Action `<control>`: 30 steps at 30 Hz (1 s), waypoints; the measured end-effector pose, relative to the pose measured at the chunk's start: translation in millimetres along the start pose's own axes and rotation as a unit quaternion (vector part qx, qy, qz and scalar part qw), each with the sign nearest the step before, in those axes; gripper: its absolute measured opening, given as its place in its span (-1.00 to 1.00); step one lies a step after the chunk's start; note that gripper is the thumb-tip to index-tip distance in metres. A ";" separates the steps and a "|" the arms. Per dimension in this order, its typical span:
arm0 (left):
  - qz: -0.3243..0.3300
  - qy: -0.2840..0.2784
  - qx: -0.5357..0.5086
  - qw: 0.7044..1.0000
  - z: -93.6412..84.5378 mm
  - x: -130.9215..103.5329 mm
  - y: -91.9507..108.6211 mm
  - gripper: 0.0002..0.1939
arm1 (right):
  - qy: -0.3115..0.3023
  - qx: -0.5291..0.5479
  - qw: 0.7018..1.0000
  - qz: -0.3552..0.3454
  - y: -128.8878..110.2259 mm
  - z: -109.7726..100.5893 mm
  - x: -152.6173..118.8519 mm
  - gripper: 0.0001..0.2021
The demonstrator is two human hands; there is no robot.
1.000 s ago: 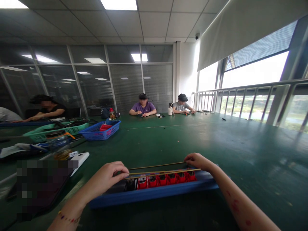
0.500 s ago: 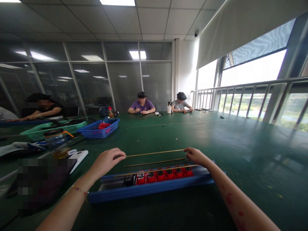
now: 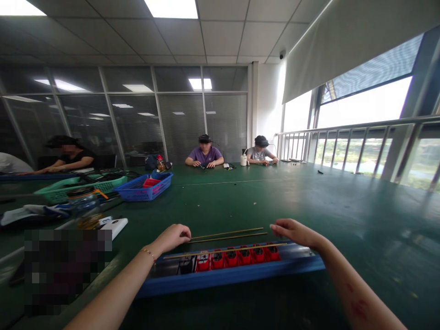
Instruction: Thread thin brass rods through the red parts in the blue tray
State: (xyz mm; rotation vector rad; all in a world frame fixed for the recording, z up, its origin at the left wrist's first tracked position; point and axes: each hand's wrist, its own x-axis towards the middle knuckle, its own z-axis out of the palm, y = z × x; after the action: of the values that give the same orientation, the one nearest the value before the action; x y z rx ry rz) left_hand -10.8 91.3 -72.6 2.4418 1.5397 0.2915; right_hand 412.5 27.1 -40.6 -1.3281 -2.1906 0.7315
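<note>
My left hand [image 3: 176, 237] is pinched at the left end of a thin gold-coloured rod [image 3: 228, 233]. A second thin rod [image 3: 230, 238] lies just in front, its left end close to the same fingers. My right hand [image 3: 290, 230] hovers past the rods' right ends, fingers bent and apart, with nothing visible in them. Nearer to me is a long blue tray [image 3: 227, 277] with a grey inside. In it stands a row of several red box-like pieces [image 3: 230, 258] with dark insides, a dark piece at their left. A third rod [image 3: 223, 250] rests lengthwise over the row.
At the left are a blue basket [image 3: 142, 192], a green basket [image 3: 58, 192], a jar [image 3: 84, 208], a white object [image 3: 118, 227] and a blurred-out item [image 3: 65, 270]. Co-workers sit along the far side of the green table [image 3: 302, 197]. A railing [image 3: 343, 133] runs at the right.
The rod between my hands has come down and nearer, beside the second rod. My right hand has come away from its end; my left hand has moved right and nearer. The view has shifted slightly.
</note>
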 end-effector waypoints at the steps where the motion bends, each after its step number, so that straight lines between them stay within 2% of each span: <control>1: 0.000 0.001 -0.002 1.000 2.0 -0.1 -0.8 -0.80 | -0.015 -0.009 1.000 -0.001 -3.0 -2.3 -3.5 -0.56; 5: 0.002 0.006 -0.008 1.000 5.3 -1.1 -1.4 -0.78 | -0.041 -0.038 0.998 -0.012 -8.7 -5.3 -10.7 -0.58; 9: 0.007 0.009 -0.011 1.000 4.7 -2.5 0.9 -0.71 | -0.094 -0.037 0.995 0.004 -8.7 -3.4 -12.4 -0.57; 13: 0.004 0.003 -0.007 1.000 5.6 -1.9 2.6 -0.68 | -0.137 0.000 0.990 0.025 -10.3 -2.1 -13.6 -0.57; 16: -0.001 0.002 -0.005 1.000 6.7 -1.0 3.0 -0.73 | -0.147 0.032 0.988 0.047 -12.6 -0.9 -13.3 -0.56; 19: -0.002 0.001 -0.004 1.000 6.5 -1.0 3.7 -0.77 | -0.112 0.040 0.991 0.054 -14.5 1.1 -10.6 -0.53; 23: -0.001 0.003 -0.004 1.000 5.5 -1.5 4.8 -0.79 | -0.032 0.086 0.995 0.036 -15.7 3.1 -5.1 -0.51; 27: 0.004 0.004 -0.007 1.000 5.9 -1.9 4.1 -0.79 | 0.061 0.163 0.984 0.026 -10.5 -2.7 -4.2 -0.52; 30: 0.008 0.004 -0.010 1.000 6.5 -2.0 2.5 -0.76 | 0.135 0.178 0.974 0.047 -0.1 -11.2 -6.6 -0.51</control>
State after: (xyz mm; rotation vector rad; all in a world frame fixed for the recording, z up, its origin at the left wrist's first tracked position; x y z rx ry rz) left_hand -7.6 87.8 -78.0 2.4422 1.5138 0.3186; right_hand 422.4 23.3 -33.0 -1.2646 -1.6998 0.8754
